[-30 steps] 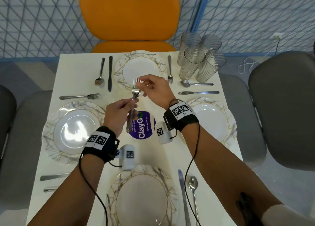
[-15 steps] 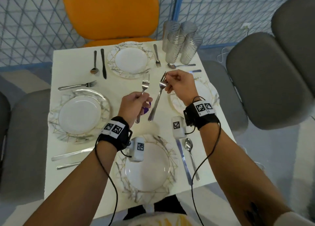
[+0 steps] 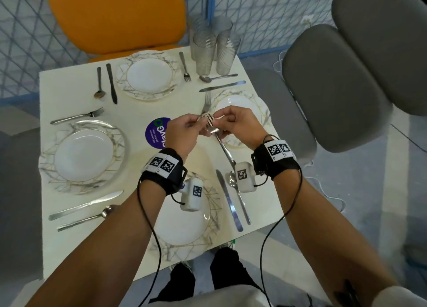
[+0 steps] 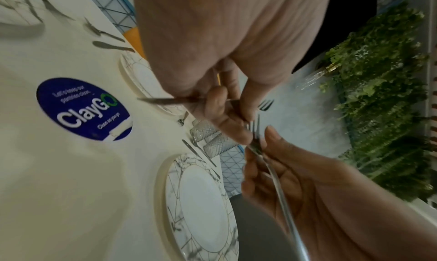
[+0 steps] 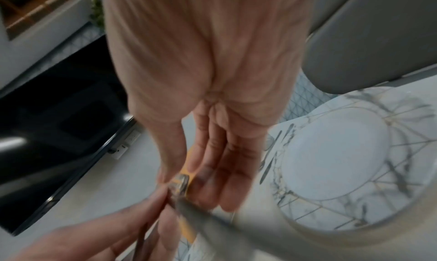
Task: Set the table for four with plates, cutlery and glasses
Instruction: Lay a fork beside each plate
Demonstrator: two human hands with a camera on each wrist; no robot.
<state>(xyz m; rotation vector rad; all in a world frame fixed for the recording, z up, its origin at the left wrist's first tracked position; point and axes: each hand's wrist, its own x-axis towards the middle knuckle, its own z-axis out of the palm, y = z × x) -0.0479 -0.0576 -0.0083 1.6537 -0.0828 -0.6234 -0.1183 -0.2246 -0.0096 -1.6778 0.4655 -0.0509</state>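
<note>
We hold our hands close together above the middle of the white table [image 3: 69, 84], just left of the right-hand plate [image 3: 242, 103]. Our left hand [image 3: 182, 133] pinches one fork [image 4: 165, 100] by its neck, its handle pointing toward the purple sticker [image 3: 157, 133] in the left wrist view. Our right hand [image 3: 240, 126] pinches a second fork [image 3: 223, 144] near its head, and the handle slants down toward us over the near knife [image 3: 228, 202] and spoon [image 3: 240, 198]. The two fork heads meet between our fingertips. Four plates already lie on the table: far [image 3: 149, 75], left [image 3: 83, 155], right, and near [image 3: 184, 225]. The far place has spoon, knife and fork; the left place has a fork [image 3: 77, 117] on its far side and a knife [image 3: 85, 205] and spoon [image 3: 85, 218] on its near side. Four ribbed glasses [image 3: 215, 45] stand bunched at the far right corner.
</note>
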